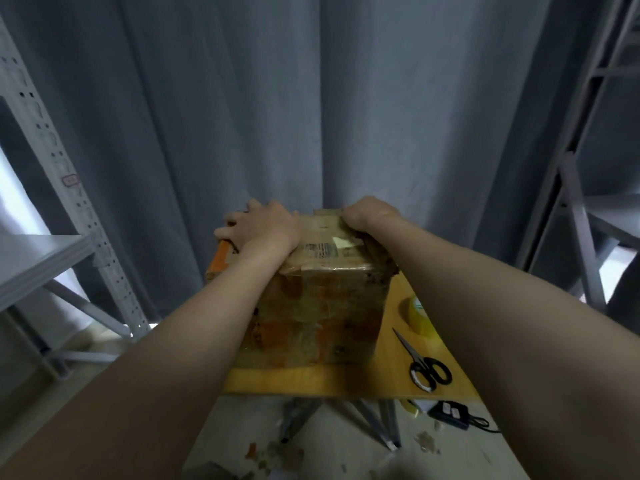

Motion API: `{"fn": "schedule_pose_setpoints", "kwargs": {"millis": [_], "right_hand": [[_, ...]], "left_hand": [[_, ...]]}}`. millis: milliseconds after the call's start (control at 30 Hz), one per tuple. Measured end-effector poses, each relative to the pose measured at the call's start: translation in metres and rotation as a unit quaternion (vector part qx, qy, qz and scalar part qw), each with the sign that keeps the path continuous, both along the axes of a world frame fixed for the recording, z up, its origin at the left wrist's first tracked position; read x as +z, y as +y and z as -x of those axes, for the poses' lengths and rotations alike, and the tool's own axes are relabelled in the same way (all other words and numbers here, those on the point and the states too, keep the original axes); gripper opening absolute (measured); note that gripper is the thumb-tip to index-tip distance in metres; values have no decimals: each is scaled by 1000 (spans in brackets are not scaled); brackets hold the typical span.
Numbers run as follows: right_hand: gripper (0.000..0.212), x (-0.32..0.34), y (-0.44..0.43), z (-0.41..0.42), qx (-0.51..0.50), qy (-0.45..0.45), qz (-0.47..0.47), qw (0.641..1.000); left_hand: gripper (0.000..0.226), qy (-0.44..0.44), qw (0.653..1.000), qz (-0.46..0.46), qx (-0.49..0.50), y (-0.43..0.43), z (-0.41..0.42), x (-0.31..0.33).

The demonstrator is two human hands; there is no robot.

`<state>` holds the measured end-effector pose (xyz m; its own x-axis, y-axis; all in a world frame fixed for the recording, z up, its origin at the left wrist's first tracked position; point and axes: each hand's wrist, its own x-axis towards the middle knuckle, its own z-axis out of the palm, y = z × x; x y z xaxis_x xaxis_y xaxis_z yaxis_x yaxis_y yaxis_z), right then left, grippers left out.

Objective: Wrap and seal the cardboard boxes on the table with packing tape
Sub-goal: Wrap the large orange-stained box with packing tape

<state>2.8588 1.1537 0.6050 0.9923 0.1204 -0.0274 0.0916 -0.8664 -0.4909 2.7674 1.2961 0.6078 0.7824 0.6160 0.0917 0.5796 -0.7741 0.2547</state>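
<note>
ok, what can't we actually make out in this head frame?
Head view only.
Right hand: fingers hidden behind its own back at the far edge of the box, so its grip is unclear.
Box far side: hidden by the box itself.
Label print: blurred.
Orange cardboard under the left hand: flap or second box, cannot tell.
Tape roll loose end: too small to find.
</note>
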Motion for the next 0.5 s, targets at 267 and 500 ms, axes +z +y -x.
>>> {"fn": "schedule_pose_setpoints", "kwargs": {"millis": [267,500], "right_hand": [[20,22,-25,53,-11,-122,-120,985],[21,-12,-44,94,-24,-139,-88,986]], "left_hand": [[42,-186,980,52,-39,-4,48,31],[26,-248,955,158,-43,-12,77,-16]]}}
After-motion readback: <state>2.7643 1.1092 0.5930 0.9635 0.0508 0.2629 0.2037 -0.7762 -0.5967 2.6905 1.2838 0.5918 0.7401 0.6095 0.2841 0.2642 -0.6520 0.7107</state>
